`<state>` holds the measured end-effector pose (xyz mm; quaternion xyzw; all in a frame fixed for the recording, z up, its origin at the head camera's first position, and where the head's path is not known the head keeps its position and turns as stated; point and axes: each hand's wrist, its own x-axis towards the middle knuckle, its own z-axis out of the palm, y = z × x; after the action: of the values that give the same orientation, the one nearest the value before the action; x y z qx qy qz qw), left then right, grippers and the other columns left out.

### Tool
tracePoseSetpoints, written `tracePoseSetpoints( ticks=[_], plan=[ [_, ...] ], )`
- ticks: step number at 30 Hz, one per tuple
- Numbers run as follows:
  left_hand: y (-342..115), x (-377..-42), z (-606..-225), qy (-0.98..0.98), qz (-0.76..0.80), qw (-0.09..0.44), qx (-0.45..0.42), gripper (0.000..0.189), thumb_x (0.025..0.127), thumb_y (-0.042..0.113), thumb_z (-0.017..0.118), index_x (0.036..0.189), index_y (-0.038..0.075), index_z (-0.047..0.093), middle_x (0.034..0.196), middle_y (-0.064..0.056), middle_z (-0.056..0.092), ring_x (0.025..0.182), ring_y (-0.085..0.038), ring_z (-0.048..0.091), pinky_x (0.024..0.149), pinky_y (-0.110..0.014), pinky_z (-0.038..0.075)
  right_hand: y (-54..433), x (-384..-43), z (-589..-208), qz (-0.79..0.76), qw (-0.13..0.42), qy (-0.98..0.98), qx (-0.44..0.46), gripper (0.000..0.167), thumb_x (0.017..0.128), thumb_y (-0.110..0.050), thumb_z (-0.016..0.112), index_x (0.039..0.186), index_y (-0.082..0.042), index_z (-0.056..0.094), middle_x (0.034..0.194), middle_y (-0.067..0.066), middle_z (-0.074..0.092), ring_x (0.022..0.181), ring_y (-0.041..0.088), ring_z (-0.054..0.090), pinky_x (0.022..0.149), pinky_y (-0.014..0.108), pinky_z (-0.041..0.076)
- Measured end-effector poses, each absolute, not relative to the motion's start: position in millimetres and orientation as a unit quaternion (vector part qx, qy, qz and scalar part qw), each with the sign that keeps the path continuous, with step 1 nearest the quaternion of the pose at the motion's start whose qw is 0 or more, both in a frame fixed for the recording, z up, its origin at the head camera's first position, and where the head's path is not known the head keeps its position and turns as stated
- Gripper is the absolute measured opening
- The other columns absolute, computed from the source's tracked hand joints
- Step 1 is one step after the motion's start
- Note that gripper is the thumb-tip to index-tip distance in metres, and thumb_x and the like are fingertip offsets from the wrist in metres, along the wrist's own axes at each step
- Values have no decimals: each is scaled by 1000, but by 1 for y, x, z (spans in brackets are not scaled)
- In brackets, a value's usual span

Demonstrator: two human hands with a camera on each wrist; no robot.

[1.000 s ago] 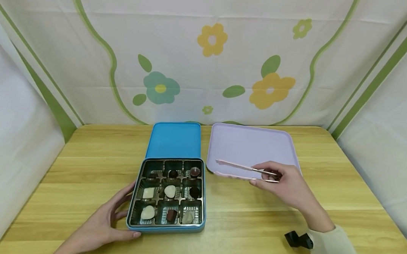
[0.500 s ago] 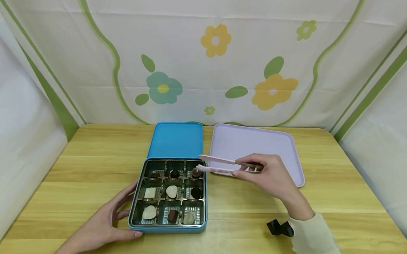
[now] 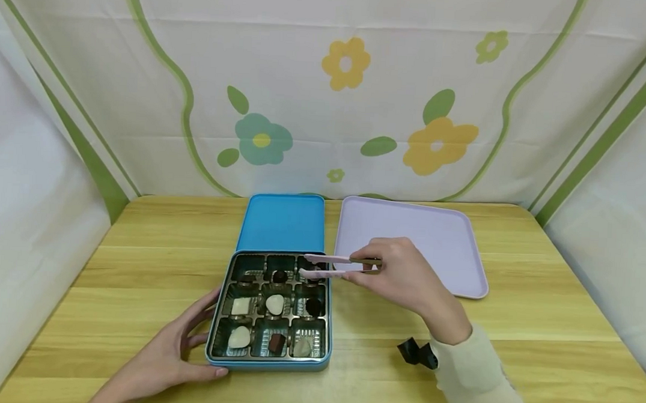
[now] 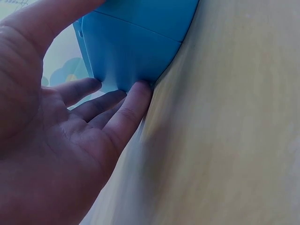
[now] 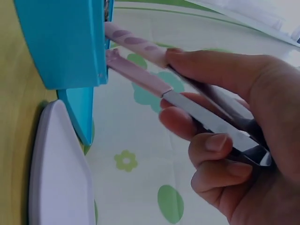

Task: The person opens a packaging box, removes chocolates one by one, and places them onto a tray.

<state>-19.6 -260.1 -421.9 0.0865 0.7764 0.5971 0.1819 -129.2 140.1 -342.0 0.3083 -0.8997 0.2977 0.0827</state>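
My right hand (image 3: 398,274) holds a pair of tongs with pale pink tips and metal handles (image 5: 206,115), thumb on one arm and fingers on the other. The tong tips (image 3: 320,274) stand apart inside the far right compartment of the blue tin box (image 3: 269,365), on either side of a dark chocolate partly hidden by them. My left hand (image 3: 162,354) rests against the box's left side, its thumb at the near corner and its fingertips (image 4: 140,89) touching the wall. White, brown and dark chocolates sit one to a compartment, among them a white one (image 3: 274,304) in the middle.
Behind the box lies its blue lid (image 3: 284,222). A lilac tray (image 3: 403,217) lies to the lid's right, partly covered by my right hand in the head view. A black piece (image 3: 418,353) shows beside my right sleeve. Flowered cloth (image 3: 326,117) stands behind the table.
My right hand has carried the tongs leftward from over the tray to the far right compartment, and their tips have gone in around the dark chocolate. My left hand has stayed on the box.
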Motion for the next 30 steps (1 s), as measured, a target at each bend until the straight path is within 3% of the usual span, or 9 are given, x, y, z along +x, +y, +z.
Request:
tracePoseSetpoints(
  ticks=[10,17,30],
  plan=[
    [-262,-19,-422,778,596,178,94,122,79,10,95,174,27,20,175,-26,25,135,9,54,107,-17,53,120,-123,-326,219,108,-922,300,25,79,-23,97,96,-11,85,83,-4,77,72,7,66,67,28,55],
    [-260,-19,-423,777,596,186,84,121,80,11,95,173,30,20,176,-23,26,134,9,55,106,-18,54,104,-125,-324,203,73,-923,318,17,82,-16,95,92,-8,83,81,-3,72,71,9,58,65,23,51],
    [-262,-19,-423,777,596,185,87,121,81,11,95,173,30,19,175,-24,26,133,5,57,106,-18,55,111,-133,-333,266,62,-903,331,12,84,-9,91,91,-6,82,81,-2,73,71,5,61,65,21,54]
  ],
)
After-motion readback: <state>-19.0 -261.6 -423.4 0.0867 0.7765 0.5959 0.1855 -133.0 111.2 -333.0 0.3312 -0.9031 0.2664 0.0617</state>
